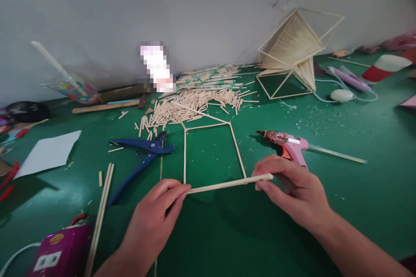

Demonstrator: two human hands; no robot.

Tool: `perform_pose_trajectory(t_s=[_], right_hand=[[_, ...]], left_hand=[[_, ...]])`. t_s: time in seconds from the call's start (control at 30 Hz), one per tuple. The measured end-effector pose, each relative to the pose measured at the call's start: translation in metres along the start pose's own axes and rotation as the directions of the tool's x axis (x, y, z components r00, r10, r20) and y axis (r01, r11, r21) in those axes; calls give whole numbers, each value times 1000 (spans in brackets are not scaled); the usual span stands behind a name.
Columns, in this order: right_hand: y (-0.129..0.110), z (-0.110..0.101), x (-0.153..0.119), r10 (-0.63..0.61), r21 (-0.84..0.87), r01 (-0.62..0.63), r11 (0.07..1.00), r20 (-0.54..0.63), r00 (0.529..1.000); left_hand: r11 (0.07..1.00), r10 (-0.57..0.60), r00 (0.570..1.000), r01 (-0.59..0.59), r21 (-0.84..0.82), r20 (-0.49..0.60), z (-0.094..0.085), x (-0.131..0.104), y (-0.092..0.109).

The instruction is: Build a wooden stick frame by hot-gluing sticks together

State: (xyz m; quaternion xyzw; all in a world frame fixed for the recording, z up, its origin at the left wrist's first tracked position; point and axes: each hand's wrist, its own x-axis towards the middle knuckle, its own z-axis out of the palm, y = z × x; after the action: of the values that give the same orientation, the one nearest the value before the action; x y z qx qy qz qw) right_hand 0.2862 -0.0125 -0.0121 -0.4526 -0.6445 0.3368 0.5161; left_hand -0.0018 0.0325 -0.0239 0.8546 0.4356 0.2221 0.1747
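Observation:
A thin wooden stick (pixel 224 185) lies across the near side of a four-sided frame (pixel 239 149) made of similar sticks. My left hand (pixel 159 207) pinches the stick's left end, at the frame's near left corner. Near the other end, the thumb and fingers of my right hand (pixel 292 190) close around the stick, whose tip juts out past the frame's right side. Behind the frame, more thin sticks slant up and join at its far corners. A pink glue gun (pixel 297 145) with a clear glue stick (pixel 338 154) rests just beyond my right hand.
Blue cutters (pixel 143 156) lie left of the frame. Behind it are piled short stick pieces (pixel 195 104). A larger stick model (pixel 292 56) stands by the wall. Two long sticks (pixel 100 216) and a purple socket box (pixel 61 251) are near left, and a red-and-white cup (pixel 386 69) is far right.

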Motion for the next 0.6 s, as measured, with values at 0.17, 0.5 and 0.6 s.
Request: perform_pose_trajectory(t_s=[0.17, 0.5, 0.6], right_hand=[[0, -1, -2, -7, 14, 7, 1000, -3, 1000], [0, -1, -1, 5, 3, -5, 1000, -1, 1000], [-1, -1, -1, 4, -4, -5, 1000, -5, 1000]], left_hand=[[1000, 10, 1000, -10, -6, -3, 0, 1, 0], [1000, 10, 1000, -10, -6, -5, 0, 1, 1], [1000, -18, 1000, 18, -3, 7, 1, 1, 0]])
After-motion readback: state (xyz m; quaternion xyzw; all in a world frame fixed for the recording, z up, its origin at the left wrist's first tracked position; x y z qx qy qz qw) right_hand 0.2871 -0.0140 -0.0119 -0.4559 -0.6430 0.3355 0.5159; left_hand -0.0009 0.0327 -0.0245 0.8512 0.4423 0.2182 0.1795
